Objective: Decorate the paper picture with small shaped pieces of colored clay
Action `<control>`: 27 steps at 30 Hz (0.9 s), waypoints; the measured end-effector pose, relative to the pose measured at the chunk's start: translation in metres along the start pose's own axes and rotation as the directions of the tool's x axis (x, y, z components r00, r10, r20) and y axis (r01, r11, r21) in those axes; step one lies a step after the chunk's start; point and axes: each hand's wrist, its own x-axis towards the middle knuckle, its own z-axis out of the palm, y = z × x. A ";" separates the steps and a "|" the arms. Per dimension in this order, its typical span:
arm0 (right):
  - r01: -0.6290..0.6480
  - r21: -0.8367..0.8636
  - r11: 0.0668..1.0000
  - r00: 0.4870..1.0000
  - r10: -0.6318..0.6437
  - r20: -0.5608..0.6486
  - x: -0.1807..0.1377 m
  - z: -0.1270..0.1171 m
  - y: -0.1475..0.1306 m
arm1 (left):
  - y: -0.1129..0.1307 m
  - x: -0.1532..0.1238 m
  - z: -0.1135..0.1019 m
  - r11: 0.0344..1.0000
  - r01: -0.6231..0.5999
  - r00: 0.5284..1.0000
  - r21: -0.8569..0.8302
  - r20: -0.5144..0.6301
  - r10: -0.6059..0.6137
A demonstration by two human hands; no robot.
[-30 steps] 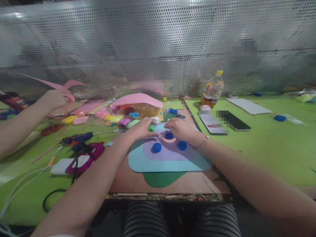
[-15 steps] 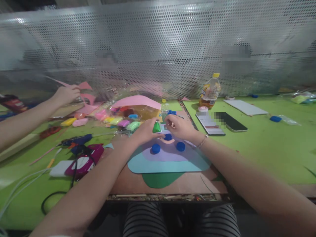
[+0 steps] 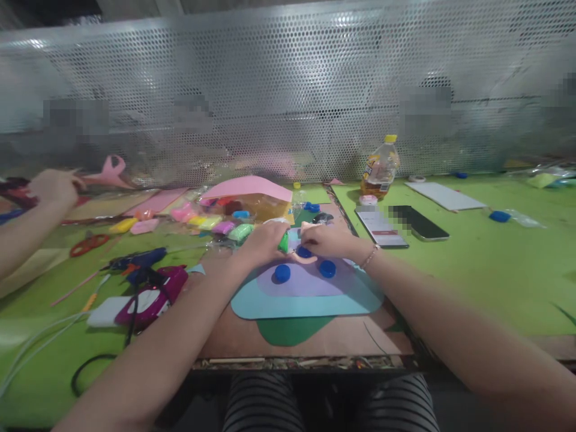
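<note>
Head view: the left hand's [image 3: 266, 243] fingers curl around a green packet [image 3: 283, 242] by the lilac paper [image 3: 306, 287]; the right hand's [image 3: 332, 241] fingers bunch beside a blue disc [image 3: 305, 253], whether pinching anything I cannot tell.

The bright green table [image 3: 490, 282] here, its brown flat panel [image 3: 225, 336] bearing a rounded light-blue paper sheet [image 3: 306, 307]; to the right, a yellow-capped clear plastic bottle [image 3: 380, 171] stands, two rectangular phones [image 3: 425, 224] nearby!
</note>
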 end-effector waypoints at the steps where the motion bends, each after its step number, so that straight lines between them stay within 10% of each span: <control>1: 0.013 0.006 1.000 1.000 -0.013 -0.006 0.000 0.001 0.001 | -0.001 0.000 0.001 1.000 -0.021 1.000 0.015 -0.010 0.021; 14: 0.058 -0.073 0.996 0.995 -0.063 -0.071 0.001 0.004 0.003 | -0.005 -0.001 -0.001 0.998 -0.045 0.999 -0.036 -0.018 0.045; 22: 0.040 -0.044 0.998 0.873 -0.056 -0.485 0.000 -0.002 -0.010 | 0.004 -0.001 -0.005 0.965 0.141 0.987 -0.221 -0.045 -0.155; 27: 0.188 0.114 0.976 0.854 -0.106 -0.509 0.002 -0.001 -0.024 | 0.008 -0.002 -0.008 0.951 0.111 0.987 -0.289 -0.076 -0.138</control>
